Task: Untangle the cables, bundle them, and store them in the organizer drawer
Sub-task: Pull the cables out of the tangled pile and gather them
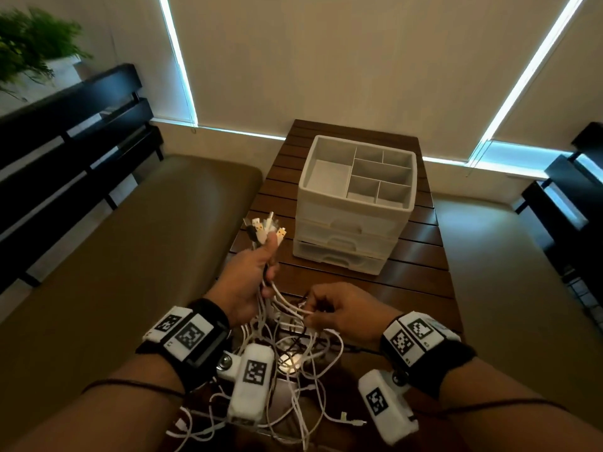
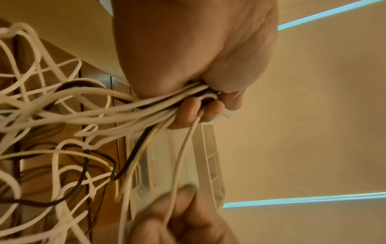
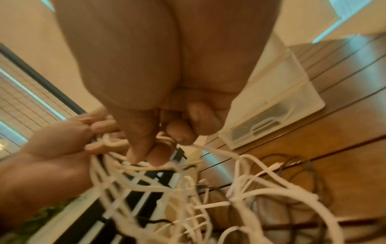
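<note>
While the left hand (image 1: 251, 272) clenched the cables (image 1: 293, 363) just below their gathered plugs (image 1: 266, 231) to keep the ends together, the right hand (image 1: 339, 313) pinched one white strand beside it, apparently teasing it free, the organizer (image 1: 357, 203) standing beyond both hands on the worktop (image 1: 421, 272).

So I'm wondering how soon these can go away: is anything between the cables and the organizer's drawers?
No object sits between them on the table. But the organizer has its drawers closed, and the cables are a tangle, gripped by the left hand and pinched by the right hand.
</note>
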A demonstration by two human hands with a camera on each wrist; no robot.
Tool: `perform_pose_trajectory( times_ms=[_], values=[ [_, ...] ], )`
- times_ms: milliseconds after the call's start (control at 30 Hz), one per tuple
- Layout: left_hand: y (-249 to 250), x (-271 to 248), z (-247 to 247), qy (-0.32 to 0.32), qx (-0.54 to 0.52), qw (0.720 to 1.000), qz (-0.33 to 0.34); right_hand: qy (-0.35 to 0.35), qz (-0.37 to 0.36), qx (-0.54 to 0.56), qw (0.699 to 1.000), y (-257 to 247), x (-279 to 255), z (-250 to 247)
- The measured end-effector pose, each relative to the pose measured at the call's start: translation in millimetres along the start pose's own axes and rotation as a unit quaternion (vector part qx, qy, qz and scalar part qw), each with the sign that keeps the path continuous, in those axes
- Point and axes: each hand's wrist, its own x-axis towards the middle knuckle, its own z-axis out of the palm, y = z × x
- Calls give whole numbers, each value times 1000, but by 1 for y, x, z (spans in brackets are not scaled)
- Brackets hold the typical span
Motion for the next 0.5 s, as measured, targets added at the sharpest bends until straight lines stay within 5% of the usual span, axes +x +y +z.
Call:
perform_pose_trajectory(
  times_ms=[200, 333, 433, 500],
  values=[
    [35, -7, -29, -25, -82, 996, 8, 46, 27, 27, 998, 51, 3, -26],
    [68, -30, -39, -57, 151, 987, -6, 70, 37, 16, 997, 61, 5, -37],
    [84, -40, -32, 18, 383, 923, 40, 99, 43, -62, 992, 51, 9, -45],
    [80, -39, -22, 73, 369, 922, 93, 127, 12, -128, 984, 32, 10, -51]
  ],
)
